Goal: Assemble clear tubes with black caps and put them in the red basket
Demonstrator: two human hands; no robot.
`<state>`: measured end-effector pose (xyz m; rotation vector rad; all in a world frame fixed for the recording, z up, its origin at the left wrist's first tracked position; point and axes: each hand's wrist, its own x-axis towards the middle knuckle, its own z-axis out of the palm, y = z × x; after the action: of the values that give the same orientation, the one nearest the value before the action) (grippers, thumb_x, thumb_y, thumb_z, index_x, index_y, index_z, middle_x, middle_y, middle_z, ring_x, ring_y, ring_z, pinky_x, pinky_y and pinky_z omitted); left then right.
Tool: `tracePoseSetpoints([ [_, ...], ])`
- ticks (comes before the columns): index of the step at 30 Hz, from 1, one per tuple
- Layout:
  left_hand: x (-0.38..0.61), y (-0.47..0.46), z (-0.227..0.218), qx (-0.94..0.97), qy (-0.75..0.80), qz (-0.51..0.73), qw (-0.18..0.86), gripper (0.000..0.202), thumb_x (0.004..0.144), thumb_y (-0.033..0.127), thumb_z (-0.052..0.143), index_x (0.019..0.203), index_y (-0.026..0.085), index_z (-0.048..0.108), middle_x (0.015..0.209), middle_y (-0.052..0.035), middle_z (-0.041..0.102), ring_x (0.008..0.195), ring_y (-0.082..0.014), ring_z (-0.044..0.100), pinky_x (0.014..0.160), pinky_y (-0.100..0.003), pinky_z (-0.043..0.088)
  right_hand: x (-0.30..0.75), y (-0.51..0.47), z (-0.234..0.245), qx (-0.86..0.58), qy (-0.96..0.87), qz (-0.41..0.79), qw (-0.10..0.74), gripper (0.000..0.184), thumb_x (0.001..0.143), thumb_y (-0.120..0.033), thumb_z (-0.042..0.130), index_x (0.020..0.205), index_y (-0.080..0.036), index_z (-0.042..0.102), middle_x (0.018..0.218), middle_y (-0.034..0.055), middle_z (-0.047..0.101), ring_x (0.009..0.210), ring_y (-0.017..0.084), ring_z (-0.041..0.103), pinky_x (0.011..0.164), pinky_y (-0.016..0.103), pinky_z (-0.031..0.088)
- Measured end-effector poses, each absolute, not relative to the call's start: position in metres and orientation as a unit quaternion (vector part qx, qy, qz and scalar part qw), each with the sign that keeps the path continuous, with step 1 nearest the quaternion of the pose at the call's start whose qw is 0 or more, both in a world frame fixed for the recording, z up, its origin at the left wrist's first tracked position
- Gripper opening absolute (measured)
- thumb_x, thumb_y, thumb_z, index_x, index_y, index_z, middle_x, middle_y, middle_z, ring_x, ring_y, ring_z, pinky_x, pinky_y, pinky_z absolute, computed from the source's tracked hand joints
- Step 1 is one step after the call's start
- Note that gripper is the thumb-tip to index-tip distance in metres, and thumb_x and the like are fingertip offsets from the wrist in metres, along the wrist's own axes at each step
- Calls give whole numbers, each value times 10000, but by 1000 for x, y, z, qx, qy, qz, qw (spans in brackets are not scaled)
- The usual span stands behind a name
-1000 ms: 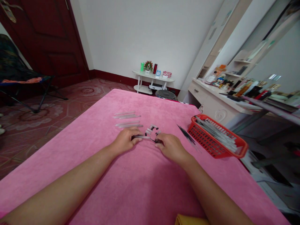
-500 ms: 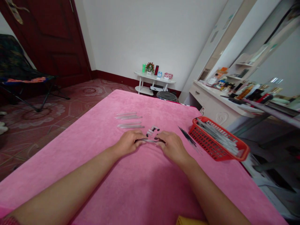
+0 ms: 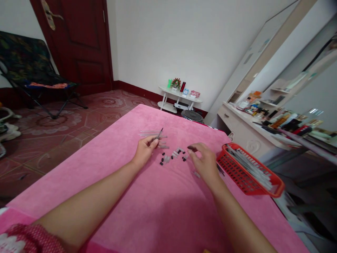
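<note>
My left hand [image 3: 145, 151] pinches a slim dark pen-like stick [image 3: 160, 133] between thumb and fingers, its pointed end tilted up and away. Just beyond and beside that hand, several clear tubes [image 3: 164, 147] lie on the pink cloth. My right hand [image 3: 203, 162] hovers over the cloth with curved fingers slightly apart, and I see nothing held in it. Between the hands are scattered small clear caps [image 3: 174, 154] and short black plugs [image 3: 161, 163]. Some dark thin sticks [image 3: 220, 170] lie partly hidden behind my right hand.
A red plastic basket [image 3: 234, 172] full of clear tubes stands at the table's right edge. The table is covered by a pink cloth [image 3: 126, 218]. Beyond it are a dressing table [image 3: 242, 123] with bottles, a low white stand [image 3: 168, 92] and a folding chair [image 3: 23, 66].
My hands, together on one thin stick before, have separated. The left keeps a stick, now pointing up; the right has moved right. More small black and clear pieces show on the cloth. The view has shifted.
</note>
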<state>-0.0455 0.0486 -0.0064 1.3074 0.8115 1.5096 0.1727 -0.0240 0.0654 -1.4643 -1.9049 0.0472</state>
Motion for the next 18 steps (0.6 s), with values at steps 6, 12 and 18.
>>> tracePoseSetpoints([
  [6, -47, 47, -3, 475, 297, 636, 531, 313, 753, 402, 702, 889, 121, 687, 690, -26, 651, 581, -110, 570, 617, -273, 494, 143, -1, 37, -604, -769, 64, 200, 203, 823, -179, 550, 971, -194, 688, 962, 54, 694, 893, 165, 622, 787, 258, 433],
  [12, -47, 49, -6, 450, 289, 644, 547, 321, 730, 377, 728, 898, 106, 695, 664, -17, 641, 557, -89, 548, 569, -224, 466, 117, 7, 35, -668, -742, -3, 54, 225, 834, -228, 578, 1036, -233, 676, 999, 67, 707, 944, 198, 642, 750, 262, 417],
  [18, -47, 48, -5, 464, 301, 641, 532, 316, 739, 370, 717, 913, 106, 708, 670, -31, 662, 543, -97, 559, 554, -226, 473, 114, 11, 29, -671, -740, -45, 12, 173, 835, -205, 549, 917, -215, 701, 932, 82, 716, 890, 225, 659, 690, 280, 417],
])
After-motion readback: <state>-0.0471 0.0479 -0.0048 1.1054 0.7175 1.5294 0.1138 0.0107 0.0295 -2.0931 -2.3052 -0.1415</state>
